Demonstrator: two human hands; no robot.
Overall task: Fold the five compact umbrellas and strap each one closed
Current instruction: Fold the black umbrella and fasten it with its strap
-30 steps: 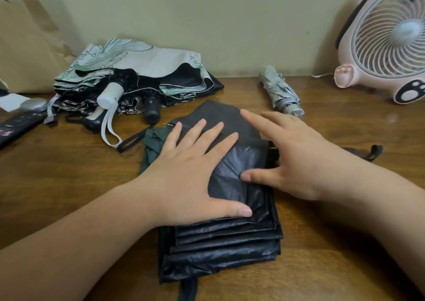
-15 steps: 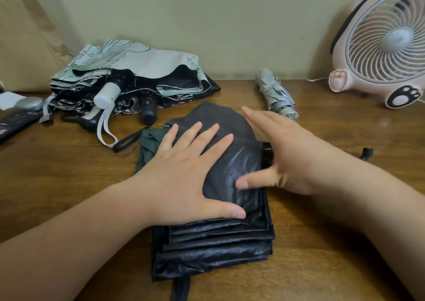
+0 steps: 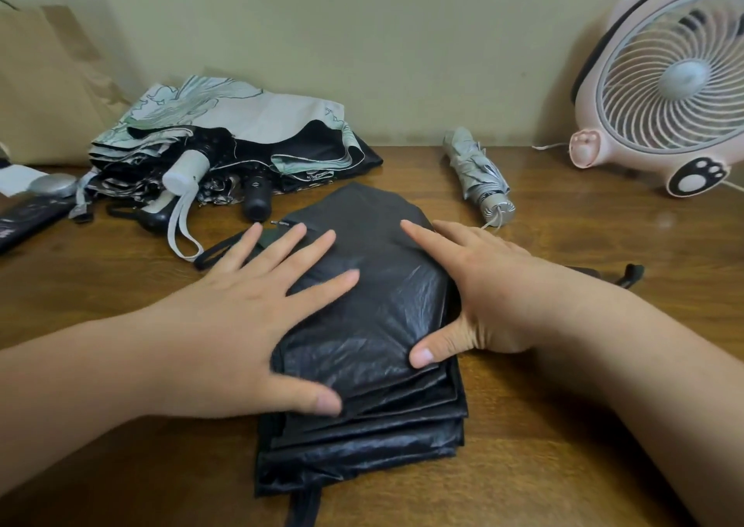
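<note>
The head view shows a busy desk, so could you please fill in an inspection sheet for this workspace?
Surface: wooden table, brown and glossy.
Job's things: black umbrella flattened in stacked pleats at centre, not rolled or strapped; silver umbrella rolled compact behind it; pile of loose umbrellas at back left, canopies slack.
Clutter: paper bag and a dark flat object at far left.
Hands: left hand and right hand both flat, fingers straight, pressing on the black umbrella.
Cables: thin white cord at the pink fan.
Surroundings: the fan stands at back right; plain wall behind.
</note>
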